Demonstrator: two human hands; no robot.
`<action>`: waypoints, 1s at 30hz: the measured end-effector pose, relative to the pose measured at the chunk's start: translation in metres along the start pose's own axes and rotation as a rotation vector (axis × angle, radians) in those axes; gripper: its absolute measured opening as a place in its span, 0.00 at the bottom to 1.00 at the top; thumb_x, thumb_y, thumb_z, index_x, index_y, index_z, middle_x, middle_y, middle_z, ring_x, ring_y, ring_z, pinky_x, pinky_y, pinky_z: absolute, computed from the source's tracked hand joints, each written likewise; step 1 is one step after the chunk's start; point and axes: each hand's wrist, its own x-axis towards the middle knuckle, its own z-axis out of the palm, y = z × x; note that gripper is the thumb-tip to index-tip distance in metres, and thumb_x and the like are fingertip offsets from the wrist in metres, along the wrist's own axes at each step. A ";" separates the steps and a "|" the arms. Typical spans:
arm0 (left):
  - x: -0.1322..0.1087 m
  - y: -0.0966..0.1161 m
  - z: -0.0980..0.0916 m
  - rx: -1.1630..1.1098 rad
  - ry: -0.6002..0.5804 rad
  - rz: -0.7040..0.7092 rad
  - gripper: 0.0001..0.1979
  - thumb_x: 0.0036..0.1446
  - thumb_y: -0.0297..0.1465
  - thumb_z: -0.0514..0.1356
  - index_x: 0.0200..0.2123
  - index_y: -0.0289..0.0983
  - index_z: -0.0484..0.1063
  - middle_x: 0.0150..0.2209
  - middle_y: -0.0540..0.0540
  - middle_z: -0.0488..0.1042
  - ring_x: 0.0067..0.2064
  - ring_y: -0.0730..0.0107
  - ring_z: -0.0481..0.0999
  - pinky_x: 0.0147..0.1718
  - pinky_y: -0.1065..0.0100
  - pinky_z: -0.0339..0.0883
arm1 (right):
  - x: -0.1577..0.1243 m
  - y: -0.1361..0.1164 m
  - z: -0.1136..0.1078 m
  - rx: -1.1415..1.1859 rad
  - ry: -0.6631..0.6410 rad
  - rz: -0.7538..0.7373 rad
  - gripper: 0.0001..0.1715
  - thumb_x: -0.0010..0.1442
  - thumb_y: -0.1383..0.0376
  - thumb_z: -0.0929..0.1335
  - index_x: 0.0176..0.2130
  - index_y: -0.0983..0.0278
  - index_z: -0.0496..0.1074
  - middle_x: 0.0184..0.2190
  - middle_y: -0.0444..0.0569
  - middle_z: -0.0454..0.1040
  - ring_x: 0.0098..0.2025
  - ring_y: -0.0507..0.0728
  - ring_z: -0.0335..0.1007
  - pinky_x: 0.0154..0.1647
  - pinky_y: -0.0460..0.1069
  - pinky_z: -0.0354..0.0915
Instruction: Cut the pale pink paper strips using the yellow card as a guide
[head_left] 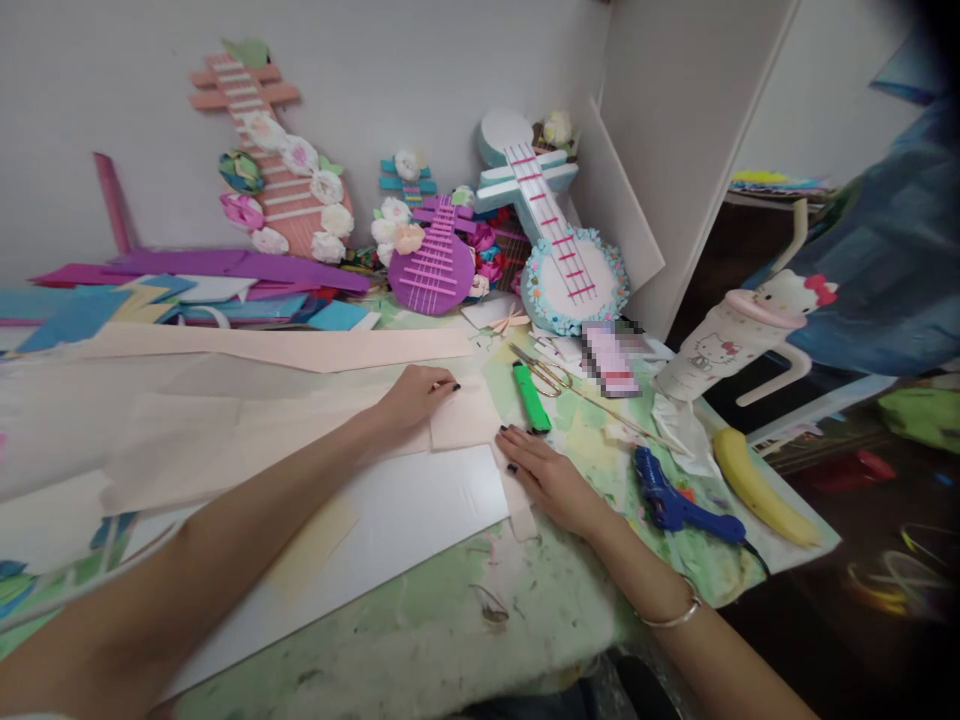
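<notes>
Pale pink paper [300,430] lies across the table, its folded right end [466,418] over the edge of a white board [390,525]. My left hand [411,400] is at the upper left of that folded end, thumb and fingers pinched together; what they hold, if anything, is hidden. My right hand [551,480] lies flat with its fingers spread, fingertips at the right edge of the folded paper and over a narrow pale pink strip [523,520]. Just above the right hand is a green utility knife [532,397].
Scissors [546,372], a blue glue gun [682,505], a banana [761,490] and a white tumbler [720,345] are on the right. Decorated instrument shapes [433,265] lean against the back wall. Coloured sheets [232,265] are piled at the back left.
</notes>
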 end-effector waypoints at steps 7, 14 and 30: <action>-0.004 -0.002 0.005 0.082 0.141 0.071 0.13 0.64 0.35 0.57 0.48 0.35 0.70 0.47 0.43 0.73 0.47 0.63 0.75 0.47 0.55 0.69 | -0.008 -0.003 -0.001 0.033 0.207 -0.052 0.26 0.66 0.69 0.58 0.61 0.59 0.65 0.58 0.53 0.70 0.62 0.59 0.64 0.61 0.58 0.64; -0.021 0.008 0.006 0.124 0.196 0.353 0.11 0.63 0.30 0.54 0.44 0.36 0.74 0.50 0.41 0.75 0.55 0.58 0.71 0.56 0.55 0.62 | 0.024 -0.008 -0.039 -0.271 0.400 0.419 0.20 0.58 0.67 0.65 0.51 0.66 0.71 0.39 0.56 0.79 0.47 0.66 0.69 0.50 0.60 0.63; -0.038 0.007 0.033 0.197 0.083 0.741 0.14 0.67 0.31 0.50 0.47 0.38 0.75 0.50 0.41 0.77 0.55 0.61 0.73 0.56 0.57 0.65 | 0.050 -0.001 -0.044 0.111 0.344 0.770 0.09 0.63 0.69 0.57 0.37 0.63 0.64 0.32 0.52 0.71 0.29 0.55 0.67 0.28 0.48 0.61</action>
